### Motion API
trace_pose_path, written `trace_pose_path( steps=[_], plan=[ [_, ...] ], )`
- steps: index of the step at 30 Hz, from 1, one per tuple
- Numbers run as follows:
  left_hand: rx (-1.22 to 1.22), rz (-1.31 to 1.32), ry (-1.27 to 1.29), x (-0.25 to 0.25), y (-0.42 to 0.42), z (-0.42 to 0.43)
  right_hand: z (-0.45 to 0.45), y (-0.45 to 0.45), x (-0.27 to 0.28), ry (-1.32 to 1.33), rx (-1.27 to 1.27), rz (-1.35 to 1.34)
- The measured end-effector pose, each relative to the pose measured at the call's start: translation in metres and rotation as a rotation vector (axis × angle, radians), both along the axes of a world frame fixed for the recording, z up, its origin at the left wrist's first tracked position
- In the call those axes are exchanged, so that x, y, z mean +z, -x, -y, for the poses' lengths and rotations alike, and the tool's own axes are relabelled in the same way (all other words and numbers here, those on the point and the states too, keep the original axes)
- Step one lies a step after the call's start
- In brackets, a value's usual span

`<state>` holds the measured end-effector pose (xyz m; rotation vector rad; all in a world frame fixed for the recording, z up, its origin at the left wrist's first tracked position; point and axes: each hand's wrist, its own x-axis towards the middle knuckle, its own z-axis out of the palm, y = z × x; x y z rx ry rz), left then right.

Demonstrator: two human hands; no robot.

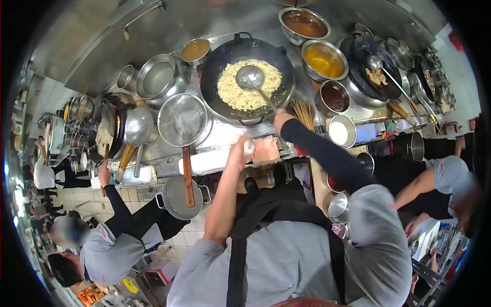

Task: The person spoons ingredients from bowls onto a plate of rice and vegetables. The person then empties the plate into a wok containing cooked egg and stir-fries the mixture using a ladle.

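Observation:
My right hand point(283, 121) is closed around the handle of a steel ladle point(250, 78). The ladle's bowl rests on fried rice point(247, 98), pale yellow and spread over the bottom of a large black wok point(210, 77). Below the wok's front rim, my left hand point(237, 152) is closed at the counter edge. A small white thing point(249, 148) shows at its fingers, too little of it to name. Beside this hand a folded pinkish cloth point(267, 149) lies on the ledge.
A wire strainer point(182, 120) with a wooden handle juts out left of the wok. To the right stand bowls of yellow oil point(327, 60) and brown liquid point(306, 24), plus a bamboo brush point(303, 113). Co-workers point(115, 250) are at both sides, near other woks.

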<state>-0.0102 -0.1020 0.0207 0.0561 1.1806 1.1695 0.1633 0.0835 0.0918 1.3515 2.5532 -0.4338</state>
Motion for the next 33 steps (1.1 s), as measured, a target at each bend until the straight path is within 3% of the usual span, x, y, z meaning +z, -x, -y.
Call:
trace_pose_path(
  steps=[2,4,6,8,10,11,12,14,15,17,18,20,21,22,24,25,26,27,28,30,32,33],
  plan=[
    [-0.026,0.009,0.062,0.033,-0.008,0.05,0.012,0.008,-0.031,0.2,-0.036,-0.111],
    [-0.033,-0.282,0.066,0.047,-0.015,0.099,0.014,-0.006,-0.041,0.342,-0.076,-0.302],
    [-0.217,-1.547,0.141,0.056,-0.02,0.145,0.01,-0.014,-0.051,0.481,-0.115,-0.505],
    [-0.068,-1.75,0.262,0.077,-0.014,0.17,0.014,-0.016,-0.046,0.632,-0.153,-0.698],
    [0.168,-1.435,0.298,0.105,-0.001,0.18,0.023,-0.017,-0.014,0.091,-0.113,-0.59],
    [0.36,-0.935,0.186,0.101,0.019,0.186,0.022,-0.015,-0.031,0.008,-0.063,-0.711],
    [0.606,-0.462,0.158,0.097,0.039,0.192,0.025,-0.011,-0.02,0.205,-0.103,-0.775],
    [0.418,-1.429,0.015,0.087,0.048,0.175,0.031,-0.003,0.015,0.601,-0.194,-0.89],
    [0.473,-1.395,0.029,0.087,0.048,0.168,0.031,-0.005,0.011,0.861,-0.216,-0.936],
    [0.58,-1.324,0.046,0.117,0.036,0.14,0.036,-0.028,0.014,0.991,-0.169,-0.803],
    [0.673,-0.855,-0.116,0.114,0.043,0.145,0.04,-0.047,0.014,1.053,-0.143,-0.733],
    [0.776,0.106,-0.401,0.106,0.068,0.159,0.056,-0.11,-0.033,0.53,0.162,-0.965],
    [0.863,0.334,-0.472,0.118,0.058,0.153,0.055,-0.159,-0.065,0.295,0.207,-0.843],
    [0.93,0.271,-0.388,0.13,0.045,0.145,0.051,-0.194,-0.015,0.552,-0.062,-0.543],
    [1.051,0.144,-0.224,0.145,0.025,0.125,0.016,-0.269,-0.035,0.447,-0.154,-0.486],
    [0.98,0.175,-0.171,0.13,0.029,0.125,-0.015,-0.294,-0.054,-0.06,0.11,-0.488],
    [0.753,0.333,-0.245,0.1,0.044,0.134,-0.039,-0.261,-0.016,0.022,0.022,-0.344],
    [0.676,0.233,-0.178,0.085,0.042,0.118,-0.062,-0.226,0.026,0.097,-0.054,-0.184],
    [0.598,0.134,-0.115,0.072,0.038,0.091,-0.072,-0.187,0.03,0.131,-0.073,-0.229],
    [0.224,0.282,-0.22,0.033,0.042,0.046,-0.081,-0.112,-0.023,0.065,-0.038,-0.369],
    [0.257,0.108,0.064,0.045,0.01,-0.024,-0.056,-0.046,-0.072,0.061,-0.024,-0.517],
    [0.31,0.092,0.143,0.041,-0.002,-0.052,-0.04,-0.024,-0.099,0.206,-0.096,-0.579]
  ],
)
